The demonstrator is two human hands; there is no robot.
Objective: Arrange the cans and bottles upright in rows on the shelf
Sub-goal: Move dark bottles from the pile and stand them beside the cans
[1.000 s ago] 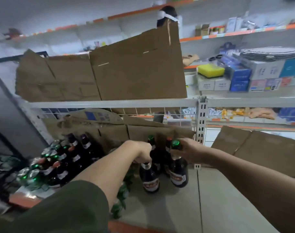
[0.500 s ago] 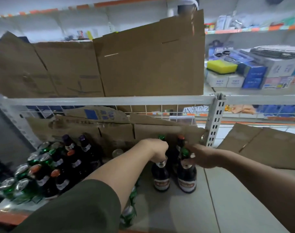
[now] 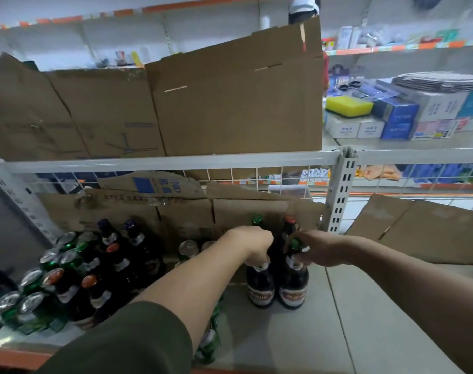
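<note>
**Change noted.** Near-left bottle [image 3: 259,288] and near-right bottle [image 3: 293,290]: a second ago the right one stood a little farther back. Now their bases are level on the shelf [image 3: 351,319], both are upright, and their bodies touch or very nearly touch. Both hands have stayed on the necks throughout.

**Left grip** [image 3: 253,245]: fingers curled round the neck of the near-left bottle, covering its cap.

**Right grip** [image 3: 317,248]: fingers pinching the neck of the near-right bottle just under its green cap.

**Meaning for task.** Judged a second row of two, set in front of the green-capped bottle [image 3: 257,220] and the red-capped bottle [image 3: 290,220], which stand at the far edge. The pair looks placed, and letting go seems the only step left for it.

**Other stock.**
- Dark bottles [image 3: 116,255], far left, upright and crowded, not in clear rows.
- Green cans [image 3: 30,292], near left, packed together, several leaning.
- Two can tops [image 3: 188,247], just left of the left forearm.
- More cans [image 3: 211,341], partly hidden under that forearm; whether they stand upright cannot be told.

**Surroundings.**
- Cardboard backing [image 3: 176,211] along the far side of the shelf.
- White slotted post [image 3: 340,190] just right of the far bottles.
- Loose cardboard sheet [image 3: 418,228] on the right bay.

**Obstructions.** The post and backing close off the far right corner. The cans under the left forearm could be knocked when that arm draws back.
</note>
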